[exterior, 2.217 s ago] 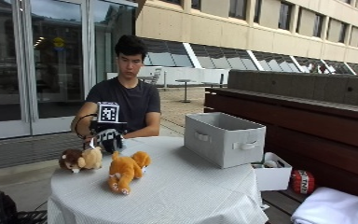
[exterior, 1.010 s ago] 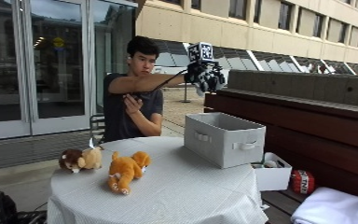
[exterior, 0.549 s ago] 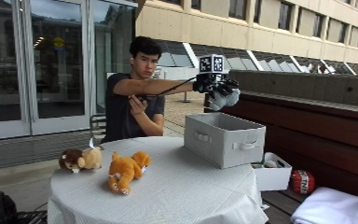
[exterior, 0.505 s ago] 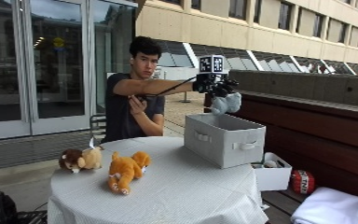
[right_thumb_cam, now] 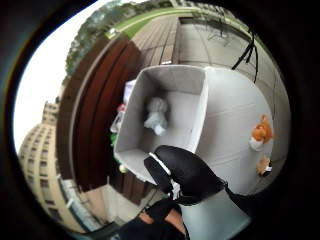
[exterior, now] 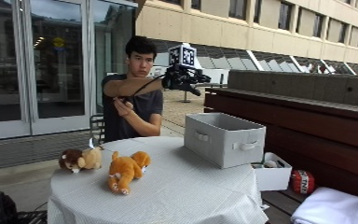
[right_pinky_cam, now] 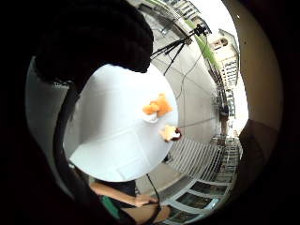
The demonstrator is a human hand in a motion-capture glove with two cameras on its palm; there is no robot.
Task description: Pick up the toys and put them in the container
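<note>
The gloved right hand (exterior: 182,78) is raised high above the grey fabric container (exterior: 223,139), which stands on the round white tabletop (exterior: 185,191) at the side nearest the wooden bench; in the outside view the fingers (exterior: 197,78) look spread and relaxed, grasping nothing; the thumb-side palm view agrees, showing a gloved finger (right_thumb_cam: 187,172) with nothing in it, directly over the open bin. One pale grey plush toy (right_thumb_cam: 156,116) lies on the floor of the container (right_thumb_cam: 170,85), near its back wall; so one toy is already delivered. Two toys are left on the tabletop, well apart from the bin: an orange plush animal (exterior: 127,170) lying on its belly, and just beside it, towards the edge, a brown-and-tan plush (exterior: 80,159); the little-finger-side view shows the same pair, orange toy (right_pinky_cam: 157,106) and brown one (right_pinky_cam: 169,133), close together near the tabletop's rim.

The step in hand, as I judge it, is the end of a drop-off; the hand is free over the bin. The next move calls for swinging the arm across the tabletop and down to one of the remaining toys, probably the orange one as the nearer to the bin; the fingers need to close round its soft body, then lift it clear of the container's wall before letting go inside. The bare left hand (exterior: 122,107) is held near the chest and touches nothing.
</note>
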